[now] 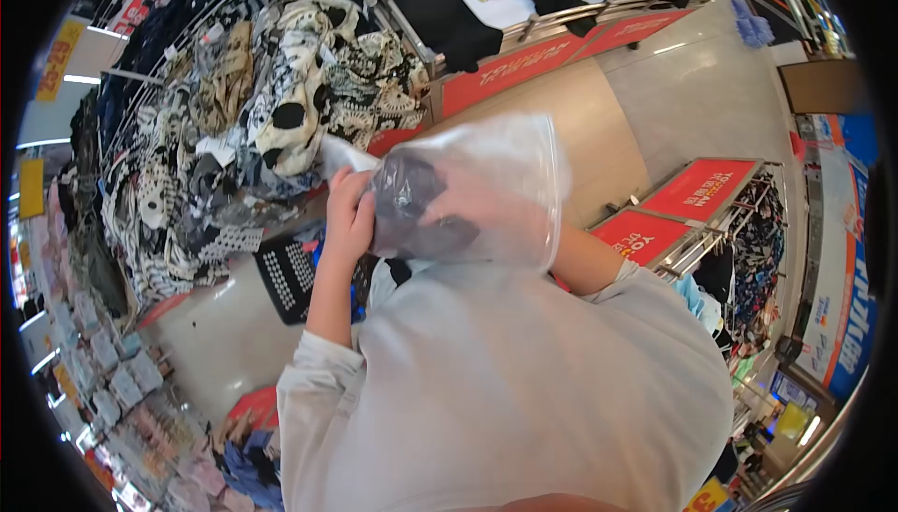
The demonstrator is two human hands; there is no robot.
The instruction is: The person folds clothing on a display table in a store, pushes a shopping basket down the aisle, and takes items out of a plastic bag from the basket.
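A clear plastic bag (pixel 524 171) is held up in front of my chest, its wide end toward the right. My left hand (pixel 349 210) pinches the bag's left end, thumb and fingers closed on the plastic. A dark, soft-looking bundle (pixel 407 192) sits inside the bag near that hand; its exact kind is blurred by the film. My right hand (pixel 472 196) reaches into the bag from the right and shows hazily through the plastic. Its fingers appear to grip the dark bundle, though the fingertips are hidden.
Patterned black-and-white clothes (pixel 281 110) hang on a rack at the left. A black basket with holes (pixel 288 278) stands below it. Red sign panels (pixel 702 189) front a clothes bin at right, and another red-fronted display (pixel 510 77) is ahead. Tiled floor (pixel 645 91) runs between.
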